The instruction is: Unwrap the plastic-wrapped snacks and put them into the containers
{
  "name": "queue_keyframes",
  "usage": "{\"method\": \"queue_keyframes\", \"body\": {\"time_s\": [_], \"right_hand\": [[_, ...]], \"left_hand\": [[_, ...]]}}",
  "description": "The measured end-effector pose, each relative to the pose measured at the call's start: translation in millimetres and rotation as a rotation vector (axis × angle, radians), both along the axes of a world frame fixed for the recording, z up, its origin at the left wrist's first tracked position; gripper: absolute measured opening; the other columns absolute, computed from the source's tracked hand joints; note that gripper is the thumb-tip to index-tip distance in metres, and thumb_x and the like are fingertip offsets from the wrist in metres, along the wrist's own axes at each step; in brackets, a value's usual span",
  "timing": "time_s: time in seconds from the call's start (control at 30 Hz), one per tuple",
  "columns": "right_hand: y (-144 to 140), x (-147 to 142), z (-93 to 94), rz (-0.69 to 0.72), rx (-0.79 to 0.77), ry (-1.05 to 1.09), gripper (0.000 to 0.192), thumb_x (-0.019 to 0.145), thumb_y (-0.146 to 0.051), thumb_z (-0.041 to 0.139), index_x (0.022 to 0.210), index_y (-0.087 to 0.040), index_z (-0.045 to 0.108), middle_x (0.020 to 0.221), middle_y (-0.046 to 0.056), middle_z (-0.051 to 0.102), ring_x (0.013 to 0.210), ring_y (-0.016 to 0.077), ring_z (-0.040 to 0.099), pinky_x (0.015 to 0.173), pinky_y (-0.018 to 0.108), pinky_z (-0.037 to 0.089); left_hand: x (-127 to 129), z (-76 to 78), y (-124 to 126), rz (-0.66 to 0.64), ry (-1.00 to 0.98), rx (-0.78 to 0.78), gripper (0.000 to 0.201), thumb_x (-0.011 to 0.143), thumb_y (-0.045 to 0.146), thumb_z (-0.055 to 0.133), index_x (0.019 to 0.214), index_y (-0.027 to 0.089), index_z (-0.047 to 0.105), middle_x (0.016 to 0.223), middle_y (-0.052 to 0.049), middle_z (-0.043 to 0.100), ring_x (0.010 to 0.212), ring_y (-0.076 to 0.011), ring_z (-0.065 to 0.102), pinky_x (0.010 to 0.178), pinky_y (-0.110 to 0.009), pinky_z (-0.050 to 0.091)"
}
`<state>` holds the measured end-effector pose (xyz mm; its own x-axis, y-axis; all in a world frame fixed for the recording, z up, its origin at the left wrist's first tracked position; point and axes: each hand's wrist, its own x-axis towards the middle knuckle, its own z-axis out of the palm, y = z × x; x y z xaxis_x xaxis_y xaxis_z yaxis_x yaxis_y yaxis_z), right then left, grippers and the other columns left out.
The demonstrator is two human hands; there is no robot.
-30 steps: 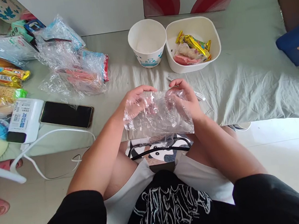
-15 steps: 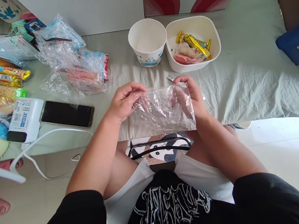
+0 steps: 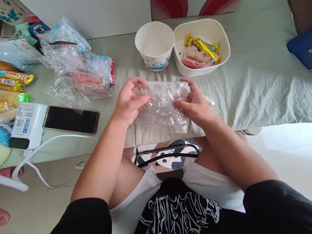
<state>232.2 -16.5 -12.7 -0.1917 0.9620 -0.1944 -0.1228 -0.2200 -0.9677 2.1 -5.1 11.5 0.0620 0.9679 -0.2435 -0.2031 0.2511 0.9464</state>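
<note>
A clear, crinkled plastic bag (image 3: 162,107) is spread between my two hands, just above the front part of the cloth-covered surface. My left hand (image 3: 130,103) holds its left side loosely, thumb in front and fingers curved behind. On the other side, my right hand (image 3: 194,104) grips the bag with the thumb pressed on its front. Nothing shows inside the bag. Beyond my hands stand a white paper cup (image 3: 156,60) with blue print and a white plastic bowl (image 3: 181,69) containing several wrapped snacks (image 3: 202,51). A small whitish object (image 3: 209,100), not clear in kind, lies beside my right hand.
To the left are a black phone (image 3: 71,119), a white device (image 3: 29,124) with a cable, a heap of plastic-wrapped packets (image 3: 77,65) and several snack packs (image 3: 2,79). A white and red box (image 3: 116,11) borders the back. A blue item (image 3: 306,45) sits far right.
The bag has shifted slightly up and left and is more crumpled. My right hand has moved inward, its thumb now on the bag's front. My left hand's fingers have spread a little.
</note>
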Motion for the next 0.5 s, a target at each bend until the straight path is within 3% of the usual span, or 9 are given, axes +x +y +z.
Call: {"method": "queue_keyframes", "body": {"time_s": [0.1,0.2,0.27,0.4,0.5], "right_hand": [[0.8,-2.0,-2.0,-0.072,0.037,-0.01,0.077,0.071,-0.047,0.087,0.135,-0.034,0.047,0.079,-0.005,0.06,0.064,0.0141,0.059,0.063,0.031,0.053],[0.8,-4.6,1.3,-0.182,0.096,-0.043,0.068,0.078,-0.057,0.081,0.134,-0.036,0.05,0.09,-0.001,0.066,0.072,0.016,0.063,0.067,0.034,0.056],[0.3,-6.3,3.9,-0.196,0.083,-0.027,0.062,0.078,-0.062,0.078,0.128,-0.033,0.055,0.097,0.002,0.069,0.077,0.0167,0.066,0.069,0.033,0.056],[-0.6,-6.4,5.9,-0.018,0.007,-0.055,0.043,0.075,-0.055,0.084,0.093,-0.022,0.063,0.075,0.0,0.066,0.066,0.0124,0.059,0.06,0.027,0.048],[-0.6,-3.3,6.1,0.077,0.028,-0.135,0.036,0.084,-0.051,0.079,0.087,-0.021,0.059,0.057,-0.006,0.055,0.051,0.0085,0.047,0.049,0.024,0.036]], "left_hand": [[0.2,2.7,-0.5,-0.024,-0.172,-0.11,0.059,0.067,0.029,0.089,0.12,0.032,0.063,0.106,0.001,0.077,0.091,-0.0192,0.075,0.074,-0.028,0.056],[3.2,2.7,-0.4,-0.207,-0.161,-0.268,0.049,0.064,0.032,0.091,0.107,0.022,0.07,0.094,-0.004,0.08,0.086,-0.0219,0.076,0.072,-0.03,0.059],[6.0,1.1,-0.6,-0.232,-0.068,-0.268,0.039,0.064,0.032,0.09,0.095,0.017,0.072,0.088,-0.007,0.08,0.082,-0.0214,0.076,0.066,-0.027,0.057],[7.7,-2.5,-0.9,-0.103,0.039,-0.16,0.026,0.073,0.033,0.083,0.091,0.019,0.07,0.081,-0.003,0.079,0.072,-0.0179,0.075,0.059,-0.024,0.055],[5.0,-4.5,-0.7,-0.07,0.113,-0.114,0.022,0.078,0.034,0.079,0.093,0.022,0.069,0.063,0.002,0.07,0.05,-0.0134,0.064,0.045,-0.022,0.043]]}}
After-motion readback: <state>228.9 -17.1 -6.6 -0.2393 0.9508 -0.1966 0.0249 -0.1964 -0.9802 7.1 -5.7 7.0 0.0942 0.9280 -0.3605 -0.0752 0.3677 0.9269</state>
